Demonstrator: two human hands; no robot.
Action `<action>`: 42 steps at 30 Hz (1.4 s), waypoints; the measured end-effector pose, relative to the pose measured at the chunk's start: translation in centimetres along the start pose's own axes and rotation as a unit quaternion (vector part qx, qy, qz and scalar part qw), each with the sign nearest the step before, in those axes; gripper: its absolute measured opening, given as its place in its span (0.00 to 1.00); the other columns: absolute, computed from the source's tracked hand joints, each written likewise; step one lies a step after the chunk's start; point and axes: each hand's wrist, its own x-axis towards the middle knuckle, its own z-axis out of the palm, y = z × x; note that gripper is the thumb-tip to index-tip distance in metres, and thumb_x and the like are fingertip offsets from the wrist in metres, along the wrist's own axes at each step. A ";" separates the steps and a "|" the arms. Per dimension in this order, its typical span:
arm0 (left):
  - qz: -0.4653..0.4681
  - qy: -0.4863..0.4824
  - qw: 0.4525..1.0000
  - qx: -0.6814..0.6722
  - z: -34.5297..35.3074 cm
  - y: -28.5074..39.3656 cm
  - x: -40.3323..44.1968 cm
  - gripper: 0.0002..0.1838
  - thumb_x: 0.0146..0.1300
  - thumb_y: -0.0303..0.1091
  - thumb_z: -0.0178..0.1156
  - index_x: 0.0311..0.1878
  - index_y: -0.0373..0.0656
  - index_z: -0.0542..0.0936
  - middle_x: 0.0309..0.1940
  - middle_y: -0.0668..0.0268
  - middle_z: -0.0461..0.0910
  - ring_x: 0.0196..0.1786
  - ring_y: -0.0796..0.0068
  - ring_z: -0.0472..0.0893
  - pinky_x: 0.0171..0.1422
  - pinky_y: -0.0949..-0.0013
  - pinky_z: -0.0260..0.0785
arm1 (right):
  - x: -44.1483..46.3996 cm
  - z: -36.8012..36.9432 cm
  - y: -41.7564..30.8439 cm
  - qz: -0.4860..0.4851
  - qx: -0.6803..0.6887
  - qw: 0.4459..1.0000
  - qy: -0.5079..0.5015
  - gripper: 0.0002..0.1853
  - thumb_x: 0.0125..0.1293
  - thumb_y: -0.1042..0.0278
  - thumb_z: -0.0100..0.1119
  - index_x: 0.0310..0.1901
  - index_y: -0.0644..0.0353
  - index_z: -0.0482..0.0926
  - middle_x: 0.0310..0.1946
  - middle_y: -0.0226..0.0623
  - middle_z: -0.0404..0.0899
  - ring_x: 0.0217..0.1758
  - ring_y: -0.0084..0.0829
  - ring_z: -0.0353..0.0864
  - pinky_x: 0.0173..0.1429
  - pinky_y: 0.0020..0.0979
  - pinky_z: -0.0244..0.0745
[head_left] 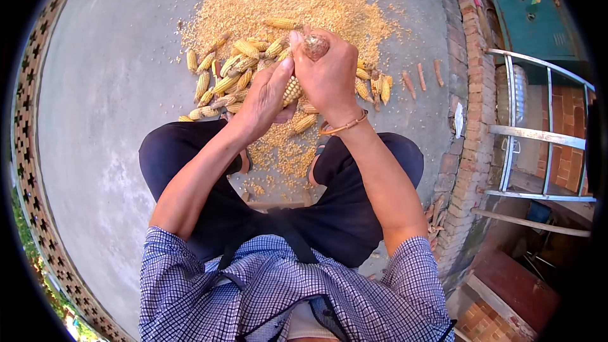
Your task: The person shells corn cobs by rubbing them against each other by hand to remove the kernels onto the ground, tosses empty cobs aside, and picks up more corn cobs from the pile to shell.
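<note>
Both my hands meet in front of me over the pile of corn cobs [237,79]. My left hand [263,98] is wrapped round a yellow corn cob [292,90], whose kernels show between the two hands. Against its upper end, my right hand [326,76] is closed round a reddish-brown bare cob [315,46], its rounded end sticking out by the thumb. Behind the hands, loose kernels [272,0] lie in a wide heap, and more kernels [282,149] are scattered between my feet.
Several bare cobs [408,82] lie on the concrete floor [107,107] to the right. A low brick edge [472,107] runs along that side, with a metal ladder-like frame [538,132] and a green cabinet [529,16] beyond. A patterned brick wall curves along the left.
</note>
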 end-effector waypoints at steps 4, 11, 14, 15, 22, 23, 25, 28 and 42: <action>-0.058 0.003 0.994 -0.097 0.1 0.9 0.2 0.25 0.79 0.54 0.36 0.42 0.41 0.70 0.20 0.69 0.66 0.15 0.83 0.56 0.17 0.76 0.45 | 1.3 -1.5 1.3 0.102 0.325 0.938 -0.061 0.10 0.68 0.65 0.63 0.36 0.65 0.83 0.33 0.33 0.85 0.35 0.24 0.81 0.52 0.29 0.76; -0.065 0.070 0.981 -0.168 0.3 1.2 0.5 0.22 0.79 0.55 0.39 0.52 0.45 0.68 0.23 0.71 0.66 0.18 0.83 0.60 0.19 0.77 0.47 | -0.5 -0.1 0.1 -0.138 0.101 0.984 -0.052 0.18 0.56 0.59 0.72 0.43 0.62 0.84 0.56 0.43 0.78 0.62 0.40 0.73 0.78 0.48 0.50; -0.037 0.059 0.988 -0.135 -0.1 -0.8 1.0 0.23 0.79 0.57 0.37 0.52 0.46 0.68 0.24 0.72 0.66 0.19 0.85 0.60 0.20 0.77 0.48 | -1.2 0.9 -0.5 -0.121 -0.012 0.992 -0.018 0.16 0.54 0.60 0.72 0.39 0.63 0.84 0.47 0.42 0.80 0.58 0.41 0.74 0.78 0.46 0.53; -0.040 0.022 0.993 -0.106 -0.6 -0.6 0.9 0.23 0.79 0.57 0.36 0.51 0.47 0.70 0.25 0.73 0.65 0.20 0.87 0.60 0.21 0.78 0.48 | -1.0 0.8 -0.7 -0.111 -0.018 0.994 -0.009 0.14 0.54 0.61 0.71 0.35 0.64 0.84 0.36 0.42 0.80 0.52 0.43 0.76 0.74 0.46 0.58; 0.035 -0.002 0.997 0.071 -0.6 -2.4 1.3 0.21 0.80 0.52 0.38 0.49 0.44 0.70 0.26 0.68 0.70 0.20 0.82 0.64 0.20 0.78 0.51 | 0.3 0.7 0.1 0.029 -0.027 0.998 0.042 0.12 0.55 0.63 0.70 0.29 0.64 0.83 0.28 0.47 0.81 0.32 0.45 0.80 0.42 0.43 0.76; 0.071 -0.010 0.993 0.092 -0.8 -3.0 1.3 0.20 0.80 0.52 0.38 0.49 0.44 0.70 0.26 0.68 0.70 0.20 0.82 0.64 0.20 0.78 0.51 | 0.2 0.7 0.1 0.022 -0.021 0.998 0.057 0.12 0.56 0.63 0.69 0.29 0.64 0.83 0.27 0.48 0.81 0.30 0.46 0.80 0.39 0.42 0.76; -0.021 -0.075 0.993 -0.084 -0.8 -1.2 0.9 0.20 0.80 0.51 0.38 0.50 0.43 0.69 0.27 0.66 0.71 0.20 0.81 0.65 0.21 0.78 0.53 | 0.8 -0.3 -0.1 0.072 0.059 0.995 -0.021 0.11 0.61 0.63 0.68 0.33 0.64 0.84 0.25 0.44 0.83 0.31 0.39 0.84 0.39 0.36 0.77; -0.082 -0.084 0.983 -0.141 -0.4 0.1 0.6 0.21 0.80 0.52 0.36 0.50 0.42 0.68 0.27 0.64 0.71 0.18 0.81 0.66 0.19 0.78 0.55 | 1.1 -1.2 0.7 0.112 0.344 0.931 -0.040 0.12 0.68 0.61 0.63 0.36 0.64 0.85 0.28 0.33 0.86 0.37 0.23 0.82 0.50 0.32 0.75; 0.009 0.055 0.992 -0.117 0.0 -1.4 1.9 0.24 0.81 0.52 0.35 0.65 0.43 0.65 0.45 0.67 0.76 0.39 0.80 0.74 0.31 0.75 0.67 | -1.2 1.0 -0.2 -0.117 -0.007 0.993 0.004 0.21 0.59 0.56 0.72 0.49 0.62 0.82 0.47 0.48 0.79 0.57 0.45 0.77 0.59 0.37 0.73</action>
